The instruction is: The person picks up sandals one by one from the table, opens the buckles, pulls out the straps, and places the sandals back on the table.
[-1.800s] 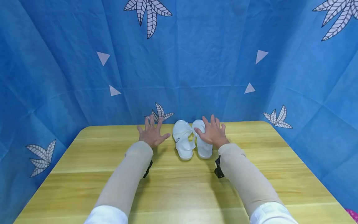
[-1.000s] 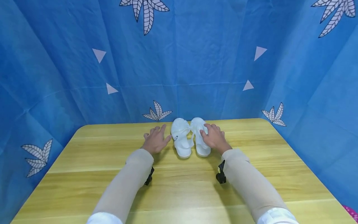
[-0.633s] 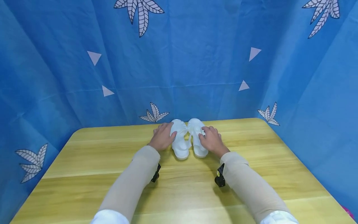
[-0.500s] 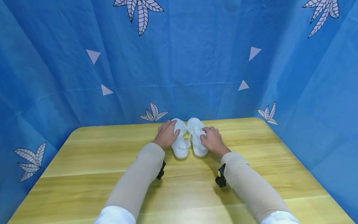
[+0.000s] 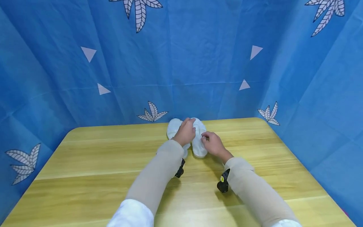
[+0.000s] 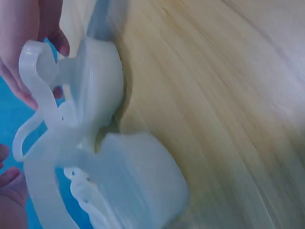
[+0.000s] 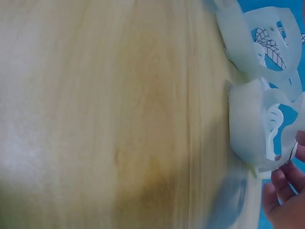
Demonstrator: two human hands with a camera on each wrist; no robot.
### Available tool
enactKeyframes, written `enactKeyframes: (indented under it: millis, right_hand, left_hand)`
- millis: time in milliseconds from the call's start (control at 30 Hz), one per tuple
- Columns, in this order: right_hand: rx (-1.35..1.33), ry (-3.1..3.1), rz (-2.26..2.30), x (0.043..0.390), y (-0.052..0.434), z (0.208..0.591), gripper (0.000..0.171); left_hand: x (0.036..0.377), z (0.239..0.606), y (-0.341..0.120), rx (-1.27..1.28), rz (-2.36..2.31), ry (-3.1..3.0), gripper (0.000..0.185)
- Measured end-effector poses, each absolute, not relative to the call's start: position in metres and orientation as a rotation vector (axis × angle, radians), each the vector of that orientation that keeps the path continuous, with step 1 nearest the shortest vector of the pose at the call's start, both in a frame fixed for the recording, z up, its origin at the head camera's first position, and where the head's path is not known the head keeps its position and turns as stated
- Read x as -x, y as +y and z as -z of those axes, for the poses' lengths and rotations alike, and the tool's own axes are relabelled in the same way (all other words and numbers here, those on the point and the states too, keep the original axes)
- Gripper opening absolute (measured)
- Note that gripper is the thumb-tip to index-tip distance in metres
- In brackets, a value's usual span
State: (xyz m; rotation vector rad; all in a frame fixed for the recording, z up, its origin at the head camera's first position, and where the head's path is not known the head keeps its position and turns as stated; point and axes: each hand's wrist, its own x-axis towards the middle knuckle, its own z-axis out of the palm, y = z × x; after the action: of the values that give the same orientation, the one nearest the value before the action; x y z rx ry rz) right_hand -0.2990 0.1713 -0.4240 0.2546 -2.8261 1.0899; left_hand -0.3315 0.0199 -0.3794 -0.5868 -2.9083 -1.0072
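Two translucent white sandals stand side by side at the table's far edge, toes away from me. My right hand point(image 5: 214, 144) is at the outer side of the right sandal point(image 5: 199, 148). In the right wrist view its fingers pinch that sandal's strap point(image 7: 287, 140) near a small buckle. My left hand point(image 5: 185, 132) reaches across the left sandal point(image 5: 173, 126), its fingertips over the front of the right sandal. It hides part of the left sandal. In the left wrist view, the left hand's fingers point(image 6: 12, 205) are loosely bent beside the straps.
The sandals are on a light wood-grain table point(image 5: 99, 164). A blue curtain point(image 5: 198, 63) with white leaf and triangle prints hangs right behind and along both sides. Black wrist cameras point(image 5: 222, 183) hang under the sleeves.
My left hand has moved right, from beside the left sandal to across it and over the right one. My right hand has lowered from spread fingers to a pinch on the right sandal's strap.
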Motion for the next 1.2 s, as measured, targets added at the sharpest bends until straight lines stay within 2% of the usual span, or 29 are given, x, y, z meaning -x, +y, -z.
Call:
enactKeyframes:
  millis: [167, 500, 900, 1200]
  right_hand:
    - [-0.272, -2.825, -1.090, 0.297, 0.174, 0.428, 0.032]
    - [-0.253, -2.756, -1.303, 0.283, 0.176, 0.429, 0.030]
    - [-0.226, -2.711, -1.654, 0.239, 0.192, 0.425, 0.029]
    - [-0.150, -2.656, -1.858, 0.205, 0.201, 0.434, 0.030]
  left_hand:
    - [0.332, 0.380, 0.035, 0.572, 0.944, -2.959, 0.044]
    - [0.325, 0.387, 0.037, 0.688, 1.031, -2.843, 0.030]
    - [0.286, 0.386, 0.025, 0.832, 1.166, -2.832, 0.029]
    - [0.253, 0.399, 0.009, 0.896, 1.385, -2.711, 0.026]
